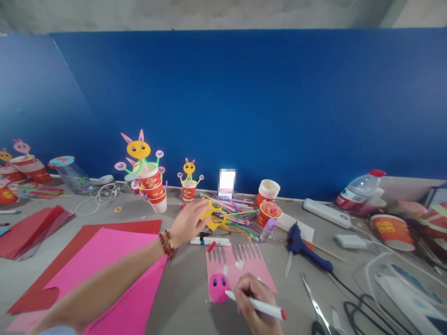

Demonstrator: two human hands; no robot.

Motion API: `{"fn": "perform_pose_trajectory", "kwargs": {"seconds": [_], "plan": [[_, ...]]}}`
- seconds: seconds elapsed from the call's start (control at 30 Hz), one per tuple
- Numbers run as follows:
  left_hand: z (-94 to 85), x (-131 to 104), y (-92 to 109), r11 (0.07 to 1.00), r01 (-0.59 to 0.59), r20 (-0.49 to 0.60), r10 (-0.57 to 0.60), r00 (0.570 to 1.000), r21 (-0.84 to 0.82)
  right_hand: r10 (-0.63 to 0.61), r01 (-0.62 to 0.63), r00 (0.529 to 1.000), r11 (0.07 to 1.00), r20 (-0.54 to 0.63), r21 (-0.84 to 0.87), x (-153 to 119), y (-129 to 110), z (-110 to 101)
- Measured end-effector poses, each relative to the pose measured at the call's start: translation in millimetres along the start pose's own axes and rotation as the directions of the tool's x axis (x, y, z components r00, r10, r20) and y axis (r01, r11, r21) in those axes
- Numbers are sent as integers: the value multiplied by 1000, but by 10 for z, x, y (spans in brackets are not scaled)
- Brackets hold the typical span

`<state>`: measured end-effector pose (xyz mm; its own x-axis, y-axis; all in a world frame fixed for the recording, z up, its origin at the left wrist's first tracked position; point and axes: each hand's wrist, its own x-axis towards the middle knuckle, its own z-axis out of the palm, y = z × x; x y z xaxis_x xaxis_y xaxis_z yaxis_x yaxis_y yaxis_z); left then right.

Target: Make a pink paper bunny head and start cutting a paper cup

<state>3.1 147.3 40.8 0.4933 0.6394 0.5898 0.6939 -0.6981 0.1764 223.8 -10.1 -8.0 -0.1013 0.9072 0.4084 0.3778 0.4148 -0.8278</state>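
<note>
My right hand [256, 300] grips a white marker [265, 308] with a red end, its tip at the edge of a bright pink paper circle [219, 289]. Two dark oval eyes mark the circle, which lies on a light pink sheet [258, 265] with leaf-shaped slots cut along its far side. A small red cap [211, 246] rests at that sheet's corner. Reaching forward, my left hand [190, 222], a beaded bracelet at its wrist, has its fingers closed on a yellow paper scrap [212, 224] with cut-outs, beside the pipe cleaners [240, 207]; the fingertips are partly hidden.
Red and pink sheets [115, 249] lie under my left arm. Paper-cup figures [150, 181] stand behind. To the right are a glue gun [307, 249] with its cable, scissors [316, 304], a glue stick [268, 230], stacked cups [268, 190] and a bottle [359, 188].
</note>
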Motion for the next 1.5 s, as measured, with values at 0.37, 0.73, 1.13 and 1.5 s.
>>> {"fn": "perform_pose_trajectory", "kwargs": {"seconds": [0.37,0.73,1.13,1.5], "plan": [[246,447,-757,935,295,-202,-256,945,198,-19,22,999,998,-49,61,23,16,35],[-151,399,-383,973,98,-48,-90,995,209,-50,66,993,985,-106,160,123,-99,-158],[-788,-486,716,845,-62,401,315,860,-531,287,-178,900,929,-328,324,281,12,-314],[-654,-711,671,789,96,561,340,755,-607,179,-166,984,947,-23,274,225,-28,-38]]}}
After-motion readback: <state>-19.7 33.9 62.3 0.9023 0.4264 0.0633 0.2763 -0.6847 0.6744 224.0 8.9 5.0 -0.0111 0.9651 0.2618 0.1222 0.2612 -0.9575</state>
